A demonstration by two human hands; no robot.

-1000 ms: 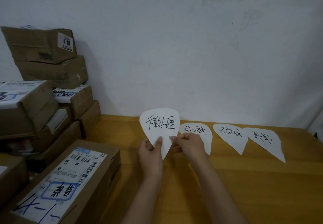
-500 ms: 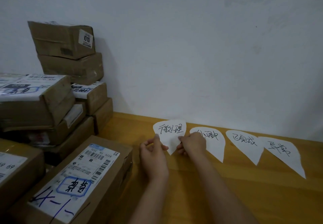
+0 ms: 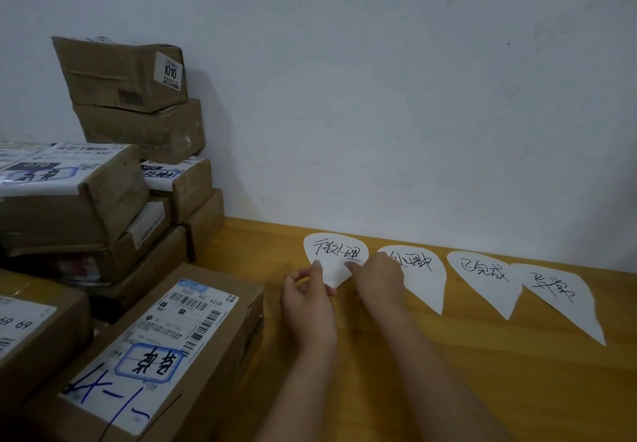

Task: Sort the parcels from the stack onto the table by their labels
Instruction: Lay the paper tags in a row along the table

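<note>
Yellow wooden bench (image 3: 379, 390) by a white wall (image 3: 379, 96), parcels (image 3: 138, 355) piled on the left. The left hand (image 3: 306, 307) and right hand (image 3: 379, 279) each have a grip pinching the leftmost paper tag (image 3: 336, 252).

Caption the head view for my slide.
Left hand and right hand pinch a paper label at the table, beside stacked parcels.

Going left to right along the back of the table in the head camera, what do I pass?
Stack of cardboard parcels → first paper sign, pinched between the left hand and the right hand → second paper sign → third paper sign → fourth paper sign.
</note>
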